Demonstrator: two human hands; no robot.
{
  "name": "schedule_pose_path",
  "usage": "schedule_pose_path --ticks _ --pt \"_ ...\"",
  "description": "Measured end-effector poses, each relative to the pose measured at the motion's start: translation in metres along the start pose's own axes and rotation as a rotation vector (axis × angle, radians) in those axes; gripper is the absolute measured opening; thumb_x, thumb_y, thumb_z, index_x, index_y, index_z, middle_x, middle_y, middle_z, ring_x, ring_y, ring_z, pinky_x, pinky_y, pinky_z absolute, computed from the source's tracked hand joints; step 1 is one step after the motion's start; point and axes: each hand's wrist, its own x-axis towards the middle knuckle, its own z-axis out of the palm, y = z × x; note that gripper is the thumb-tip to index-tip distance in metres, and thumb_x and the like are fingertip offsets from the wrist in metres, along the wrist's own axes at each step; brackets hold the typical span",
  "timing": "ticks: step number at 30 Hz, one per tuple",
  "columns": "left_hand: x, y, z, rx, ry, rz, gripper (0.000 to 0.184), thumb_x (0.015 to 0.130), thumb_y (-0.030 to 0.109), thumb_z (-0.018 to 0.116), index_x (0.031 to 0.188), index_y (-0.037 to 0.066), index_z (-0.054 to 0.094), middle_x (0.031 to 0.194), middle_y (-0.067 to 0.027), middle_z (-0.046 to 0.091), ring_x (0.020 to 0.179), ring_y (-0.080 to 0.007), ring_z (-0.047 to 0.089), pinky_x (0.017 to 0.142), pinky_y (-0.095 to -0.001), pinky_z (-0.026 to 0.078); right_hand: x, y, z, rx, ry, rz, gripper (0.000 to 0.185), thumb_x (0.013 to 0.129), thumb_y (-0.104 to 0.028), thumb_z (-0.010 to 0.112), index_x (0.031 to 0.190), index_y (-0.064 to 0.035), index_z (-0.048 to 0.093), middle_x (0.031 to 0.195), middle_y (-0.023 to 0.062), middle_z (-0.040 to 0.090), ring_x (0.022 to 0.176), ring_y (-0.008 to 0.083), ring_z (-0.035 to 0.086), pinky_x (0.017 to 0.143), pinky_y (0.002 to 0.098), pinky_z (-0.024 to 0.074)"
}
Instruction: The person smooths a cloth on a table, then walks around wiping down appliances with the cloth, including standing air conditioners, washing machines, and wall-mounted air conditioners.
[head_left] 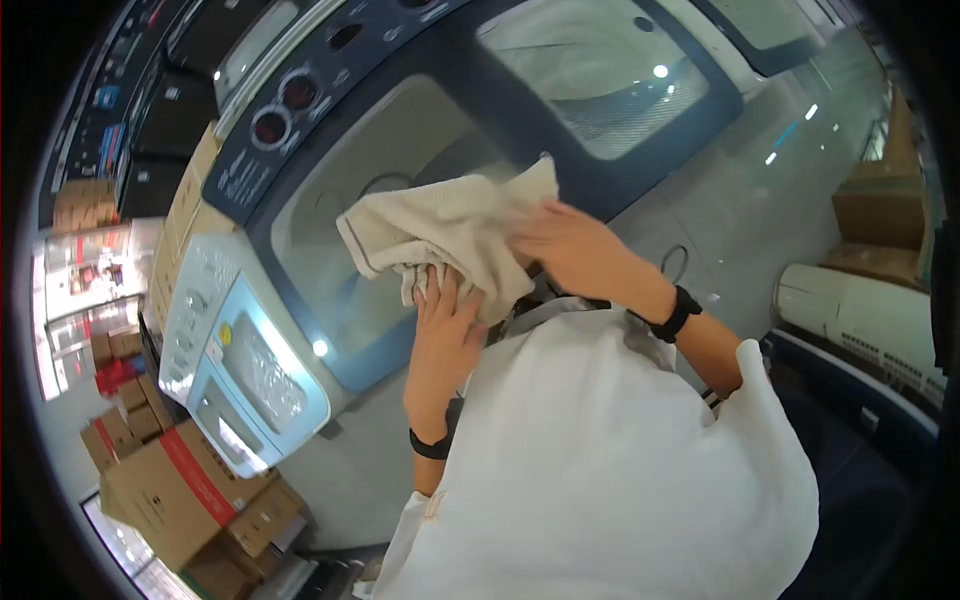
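A crumpled beige towel (440,215) with a dark stripe near its edge hangs over the dark blue top of a twin-tub washing machine (590,190). My left hand (445,330) grips the lower folds of the towel, fingers bent over the cloth. From the right side, my right hand (585,255) holds the towel; its fingertips are blurred and partly lost against the fabric. Part of a see-through lid (340,240) of the machine lies hidden behind the towel.
A smaller light-blue washing machine (300,400) stands at the left. Below it are stacked cardboard boxes (165,490). A white air-conditioner unit (850,325) lies at the right. Shiny grey floor (735,200) shows beside the large machine.
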Motion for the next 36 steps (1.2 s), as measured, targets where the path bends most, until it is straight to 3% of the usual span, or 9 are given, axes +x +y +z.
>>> schedule_pose_path --ticks 3,6,12,20,24,29,33,34,36 --pt "0.035 0.022 0.003 0.022 -0.025 0.135 0.057 0.09 0.009 0.068 0.146 0.012 0.056 0.166 -0.0218 0.028 0.153 -0.0492 0.021 0.122 -0.0615 0.021 -0.04 0.062 -0.023 -0.212 0.212 0.152 0.045 0.081 0.001 0.058 0.124 -0.0069 0.069 0.14 0.0074 0.064 0.142 0.0293 0.049 0.119 0.0495 0.0373" --pt "0.076 0.06 0.005 0.045 -0.047 0.234 0.063 0.091 0.007 0.065 0.151 0.014 0.05 0.166 -0.0202 0.029 0.152 -0.0495 0.022 0.122 -0.0626 0.021 -0.074 0.122 -0.039 -0.156 0.479 0.206 0.044 0.08 0.006 0.054 0.119 -0.0063 0.071 0.138 0.0079 0.065 0.138 0.0309 0.054 0.118 0.0494 0.0389" --pt "0.128 0.115 0.037 0.152 -0.018 0.301 0.065 0.092 0.002 0.06 0.154 0.014 0.046 0.163 -0.0218 0.031 0.151 -0.0503 0.024 0.121 -0.064 0.023 -0.102 0.108 -0.051 -0.212 0.574 0.292 0.046 0.079 0.009 0.054 0.116 -0.0076 0.073 0.126 0.0082 0.071 0.132 0.0297 0.059 0.118 0.0498 0.0399" --pt "0.197 0.18 0.088 0.18 0.157 0.367 0.073 0.084 -0.011 0.051 0.154 0.011 0.047 0.162 -0.0238 0.033 0.151 -0.0502 0.026 0.12 -0.0649 0.023 -0.15 0.201 -0.082 -0.306 0.778 0.267 0.04 0.078 0.008 0.059 0.112 -0.0064 0.074 0.122 0.0075 0.073 0.127 0.0294 0.064 0.116 0.0508 0.0412" --pt "0.227 0.21 0.09 0.148 0.135 0.406 0.072 0.082 -0.012 0.05 0.15 0.009 0.05 0.16 -0.0245 0.036 0.15 -0.0497 0.028 0.12 -0.0637 0.024 -0.132 0.2 -0.071 -0.236 0.884 0.352 0.034 0.076 0.004 0.064 0.108 -0.0037 0.074 0.121 0.0103 0.073 0.125 0.0315 0.064 0.113 0.0523 0.0443" --pt "0.188 0.189 0.085 -0.027 0.192 0.269 0.058 0.08 -0.01 0.056 0.135 0.008 0.061 0.155 -0.0206 0.046 0.148 -0.0448 0.036 0.12 -0.0585 0.03 -0.111 0.145 -0.078 -0.14 0.585 0.257 0.027 0.077 -0.004 0.07 0.104 0.0013 0.071 0.121 0.0156 0.071 0.123 0.0365 0.063 0.111 0.0535 0.0458" --pt "0.116 0.158 0.075 -0.035 0.24 -0.098 0.046 0.088 0.011 0.069 0.134 0.009 0.064 0.156 -0.018 0.046 0.147 -0.0432 0.039 0.119 -0.0571 0.032 -0.083 0.107 -0.083 0.013 0.247 0.036 0.035 0.077 -0.018 0.08 0.103 0.001 0.068 0.128 0.0163 0.066 0.126 0.0402 0.06 0.109 0.0527 0.0472" --pt "0.101 0.153 0.073 -0.034 0.334 -0.173 0.052 0.093 0.025 0.071 0.141 0.01 0.06 0.158 -0.0192 0.044 0.146 -0.0446 0.039 0.119 -0.0566 0.032 -0.076 0.103 -0.082 0.027 0.167 -0.017 0.037 0.076 -0.021 0.082 0.102 0.0004 0.067 0.13 0.0163 0.065 0.127 0.0403 0.059 0.108 0.0518 0.0475" --pt "0.078 0.144 0.072 -0.042 0.465 -0.38 0.053 0.095 0.027 0.068 0.144 0.01 0.058 0.158 -0.021 0.043 0.146 -0.0455 0.038 0.119 -0.0566 0.031 -0.052 0.091 -0.076 0.065 0.011 -0.157 0.043 0.073 -0.028 0.085 0.101 -0.0008 0.065 0.134 0.0163 0.062 0.129 0.0406 0.058 0.108 0.0499 0.0483"
